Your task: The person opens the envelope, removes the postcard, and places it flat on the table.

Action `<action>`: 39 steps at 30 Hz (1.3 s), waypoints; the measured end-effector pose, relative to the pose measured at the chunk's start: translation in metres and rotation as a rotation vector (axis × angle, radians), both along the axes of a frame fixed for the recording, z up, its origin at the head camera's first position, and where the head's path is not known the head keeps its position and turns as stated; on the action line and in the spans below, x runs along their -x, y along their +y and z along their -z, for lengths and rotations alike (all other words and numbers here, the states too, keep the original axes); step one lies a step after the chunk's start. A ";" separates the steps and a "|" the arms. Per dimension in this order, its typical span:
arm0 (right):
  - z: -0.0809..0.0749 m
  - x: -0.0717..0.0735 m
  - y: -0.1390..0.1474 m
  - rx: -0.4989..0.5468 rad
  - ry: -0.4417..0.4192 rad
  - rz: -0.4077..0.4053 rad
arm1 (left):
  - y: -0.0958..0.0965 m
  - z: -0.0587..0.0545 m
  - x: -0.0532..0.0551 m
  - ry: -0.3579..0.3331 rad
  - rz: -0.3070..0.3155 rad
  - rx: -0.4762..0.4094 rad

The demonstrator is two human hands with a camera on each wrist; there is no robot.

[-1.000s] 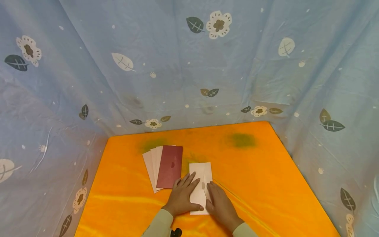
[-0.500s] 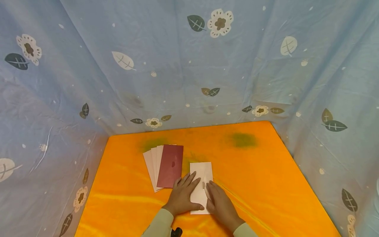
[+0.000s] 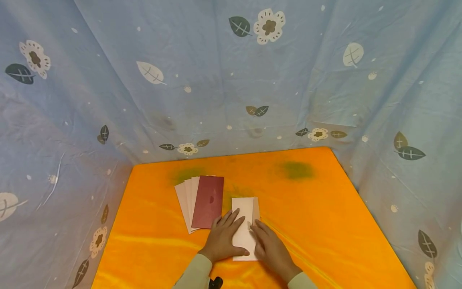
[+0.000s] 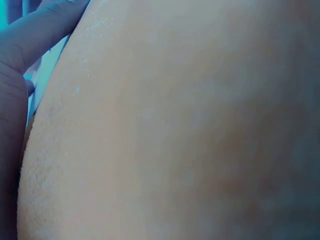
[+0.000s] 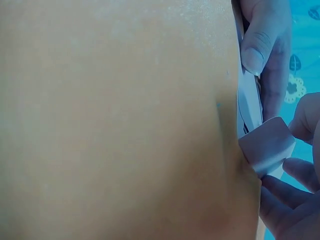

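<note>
One thing has just changed: the long flap (image 3: 256, 208) of the pale envelope (image 3: 243, 204) has lifted, baring a narrow wedge along its edge at one o'clock, so the envelope now looks, by my judgement, partly opened. It lies upright on the orange cloth (image 3: 306, 212), under two hands. From its eight o'clock, the left hand (image 3: 223, 240) rests across it, fingers spread wide and pressing flat; from its four o'clock, the right hand (image 3: 272, 249) has its fingers drawn narrow and appears to pinch the flap, which curls between them in the right wrist view. Counted, that makes one envelope being handled, plus, at its ten o'clock, one dark red envelope (image 3: 208, 202) overlapping at least three pale ones (image 3: 183, 204); whether more hide underneath I cannot tell.
</note>
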State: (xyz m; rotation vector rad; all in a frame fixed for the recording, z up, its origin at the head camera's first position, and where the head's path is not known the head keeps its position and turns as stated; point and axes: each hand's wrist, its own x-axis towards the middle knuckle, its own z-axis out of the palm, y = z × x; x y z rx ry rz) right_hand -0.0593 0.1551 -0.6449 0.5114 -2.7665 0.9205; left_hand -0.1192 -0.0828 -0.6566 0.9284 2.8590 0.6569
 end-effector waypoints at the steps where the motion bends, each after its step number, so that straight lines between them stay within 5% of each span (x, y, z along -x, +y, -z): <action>1: 0.000 0.000 0.001 -0.002 -0.002 -0.006 | 0.000 0.000 0.000 -0.003 0.000 0.000; 12: -0.005 -0.005 0.005 0.017 0.026 0.013 | 0.000 0.002 0.001 -0.020 -0.007 0.005; 29: -0.004 -0.002 0.029 -0.005 -0.076 0.174 | 0.000 0.003 0.001 -0.012 -0.003 -0.005; 39: 0.000 0.002 0.038 -0.018 0.024 0.161 | 0.000 0.002 0.001 -0.018 -0.006 -0.003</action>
